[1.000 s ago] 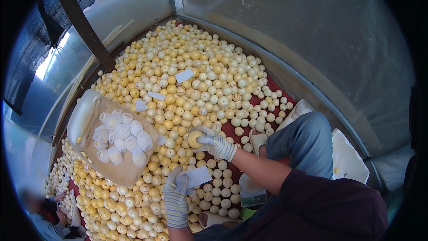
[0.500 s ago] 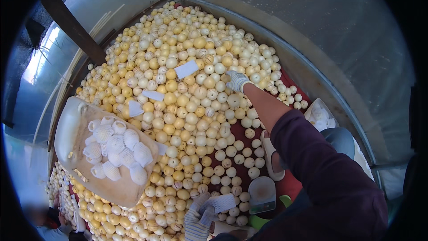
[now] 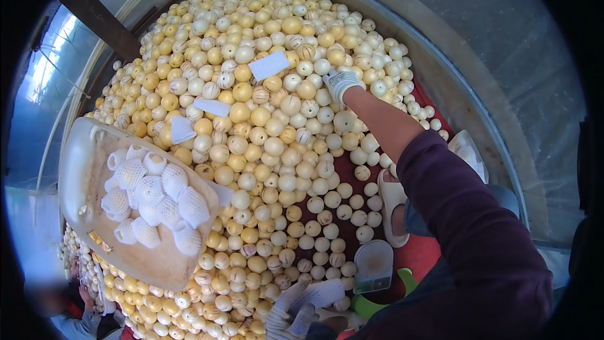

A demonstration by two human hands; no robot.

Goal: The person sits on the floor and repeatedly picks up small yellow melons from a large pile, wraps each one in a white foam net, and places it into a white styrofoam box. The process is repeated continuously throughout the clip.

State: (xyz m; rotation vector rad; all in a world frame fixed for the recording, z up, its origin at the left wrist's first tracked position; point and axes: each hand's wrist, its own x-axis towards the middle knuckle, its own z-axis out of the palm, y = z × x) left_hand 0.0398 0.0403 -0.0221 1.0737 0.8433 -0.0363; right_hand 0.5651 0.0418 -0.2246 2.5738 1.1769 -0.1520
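Observation:
A big heap of cream and yellow round fruits with purple streaks, which look like pepino melons (image 3: 274,146), spreads over the floor. On its upper right side my right hand (image 3: 343,84), in a striped knit glove, reaches down among the fruits. Its fingers are partly hidden, so I cannot tell whether they grip one. Low in the picture my left hand (image 3: 290,315), gloved alike, holds a white foam net sleeve (image 3: 324,292) between thumb and fingers. Three loose foam sleeves (image 3: 269,65) lie on the heap further off.
A worn whitish tub (image 3: 88,195) on the left carries several fruits in foam nets (image 3: 151,190). A small scale (image 3: 374,263) stands by my sandalled foot (image 3: 394,209), near a green object (image 3: 371,307). Plastic sheeting walls (image 3: 484,38) surround the heap. Another person (image 3: 82,321) sits lower left.
The view has shifted, so the heap and tub sit higher in the picture. My right hand stays at about the same spot on the fruits, and my left still holds the foam sleeve.

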